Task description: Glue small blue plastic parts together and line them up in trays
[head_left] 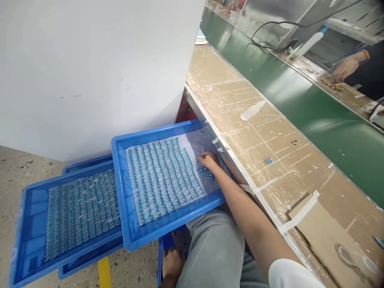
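Observation:
My right hand point(209, 160) reaches over the upper blue tray point(119, 192), thumb and fingers pinched at a small teal piece point(197, 159). Just below this hand, several loose teal pieces point(205, 173) lie scattered on the tray's liner. To the left, many similar teal-and-white pieces point(163, 176) stand in close, neat rows. My left hand point(173, 262) is low beside my knee, fingers curled by a blue plastic edge point(167, 241); what it grips, if anything, is hidden.
Another blue tray point(30, 224) with rows of pieces sits lower left, above further trays. A brown-covered bench point(240, 116) runs along the right, with a white flat strip point(252, 111) on it. Beyond the green belt point(270, 76), a co-worker's hand point(346, 68) is at work. A white panel point(90, 72) stands ahead.

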The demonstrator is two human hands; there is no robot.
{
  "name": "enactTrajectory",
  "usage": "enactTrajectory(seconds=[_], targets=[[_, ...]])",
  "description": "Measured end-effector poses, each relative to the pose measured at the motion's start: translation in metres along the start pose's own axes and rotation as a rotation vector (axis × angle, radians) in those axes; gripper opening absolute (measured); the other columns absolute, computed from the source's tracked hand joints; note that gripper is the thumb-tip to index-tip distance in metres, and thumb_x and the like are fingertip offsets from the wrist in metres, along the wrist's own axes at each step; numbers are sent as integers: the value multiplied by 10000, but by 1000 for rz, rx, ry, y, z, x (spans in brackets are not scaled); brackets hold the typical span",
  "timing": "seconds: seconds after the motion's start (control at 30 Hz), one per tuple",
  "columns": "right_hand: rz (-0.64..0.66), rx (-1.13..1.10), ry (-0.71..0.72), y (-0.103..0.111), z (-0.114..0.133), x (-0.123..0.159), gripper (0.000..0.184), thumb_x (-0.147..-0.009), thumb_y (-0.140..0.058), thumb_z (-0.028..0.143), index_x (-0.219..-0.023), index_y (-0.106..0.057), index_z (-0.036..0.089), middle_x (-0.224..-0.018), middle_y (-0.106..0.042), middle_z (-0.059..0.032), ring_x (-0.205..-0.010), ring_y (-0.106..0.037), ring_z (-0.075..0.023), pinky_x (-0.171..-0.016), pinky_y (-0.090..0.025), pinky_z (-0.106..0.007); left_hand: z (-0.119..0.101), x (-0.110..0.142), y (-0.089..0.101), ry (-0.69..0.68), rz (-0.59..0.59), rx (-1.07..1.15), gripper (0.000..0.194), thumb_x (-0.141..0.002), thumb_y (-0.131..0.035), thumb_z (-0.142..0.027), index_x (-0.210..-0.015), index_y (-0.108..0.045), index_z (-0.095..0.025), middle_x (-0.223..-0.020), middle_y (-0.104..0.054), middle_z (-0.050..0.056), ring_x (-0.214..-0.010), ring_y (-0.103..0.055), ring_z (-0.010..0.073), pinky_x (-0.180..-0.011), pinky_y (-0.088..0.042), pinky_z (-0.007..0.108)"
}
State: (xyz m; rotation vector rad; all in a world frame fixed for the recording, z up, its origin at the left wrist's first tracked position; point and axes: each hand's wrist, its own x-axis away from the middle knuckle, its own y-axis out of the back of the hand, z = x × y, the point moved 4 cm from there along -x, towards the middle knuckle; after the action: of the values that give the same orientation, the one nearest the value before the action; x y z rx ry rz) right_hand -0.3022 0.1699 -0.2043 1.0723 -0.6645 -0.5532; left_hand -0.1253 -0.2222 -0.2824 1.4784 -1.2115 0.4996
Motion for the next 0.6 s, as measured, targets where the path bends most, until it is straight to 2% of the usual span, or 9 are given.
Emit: enactTrajectory(seconds=[0.13, 0.27, 0.47, 0.6], targets=[[45, -2, 3, -10, -1, 6, 292, -659, -749, 402, -867, -722, 199, -848, -723, -41, -831, -679, -199, -742, -486, -229, -2, 3, 5, -17, 15, 2, 357, -842, -363, -252, -961, -698, -216, -1046, -697, 97, -1041, -603, 205, -950, -386, 330], [31, 0, -30, -13, 0, 9, 235, -713, -694, 371, -876, -723, 205, -877, -723, -51, -855, -678, -204, -737, -489, -239, -3, 5, 7, -13, 17, 9, 350, -839, -370, -247, -960, -697, -213, -1055, -693, 103, -1044, -604, 207, -950, -389, 332], [5, -7, -61, -13, 2, 9, 368, -705, -682, 495, -918, -715, 196, -887, -722, -62, -866, -676, -227, -741, -496, -260, -3, 4, 7, -13, 16, 23, 343, -843, -374, -243, -953, -696, -202, -1038, -700, 105, -1024, -620, 210, -950, -397, 331], [-12, -10, -80, -15, 2, 5, 264, -755, -651, 425, -909, -714, 220, -907, -722, -45, -868, -674, -207, -740, -494, -248, -2, 3, 5, -6, 2, 23, 341, -847, -373, -248, -938, -698, -196, -1031, -702, 113, -1000, -633, 216, -939, -408, 336]])
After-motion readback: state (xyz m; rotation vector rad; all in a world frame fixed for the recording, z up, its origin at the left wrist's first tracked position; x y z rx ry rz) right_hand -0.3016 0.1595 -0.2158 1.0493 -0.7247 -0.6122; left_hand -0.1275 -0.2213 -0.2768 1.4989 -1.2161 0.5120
